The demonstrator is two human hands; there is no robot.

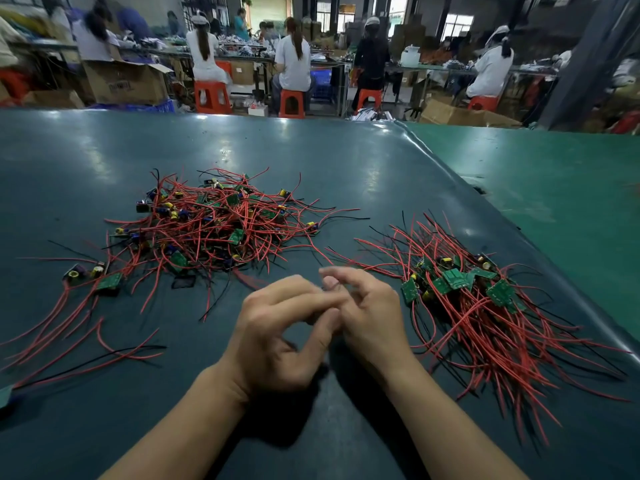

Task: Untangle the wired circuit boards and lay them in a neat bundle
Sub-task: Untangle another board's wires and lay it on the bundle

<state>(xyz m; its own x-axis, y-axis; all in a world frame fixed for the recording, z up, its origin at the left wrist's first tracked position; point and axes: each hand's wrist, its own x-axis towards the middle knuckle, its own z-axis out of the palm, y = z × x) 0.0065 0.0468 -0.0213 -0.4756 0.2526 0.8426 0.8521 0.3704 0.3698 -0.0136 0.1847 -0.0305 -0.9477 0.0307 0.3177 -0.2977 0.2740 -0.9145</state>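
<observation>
While two board piles [221, 223] [485, 299] flank them, left hand [277, 334], right hand [367, 317], fingertips touching, grip unclear

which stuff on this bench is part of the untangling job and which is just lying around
Part of the job:
tangled pile of wired boards, far left
sorted bundle, wires combed one way, on the right
a few loose boards at the pile's near-left edge
left hand and right hand, meeting in the middle

Just lying about:
cardboard boxes beyond the bench
red stools

Head camera looks forward and down, close over the table [104, 161].
</observation>
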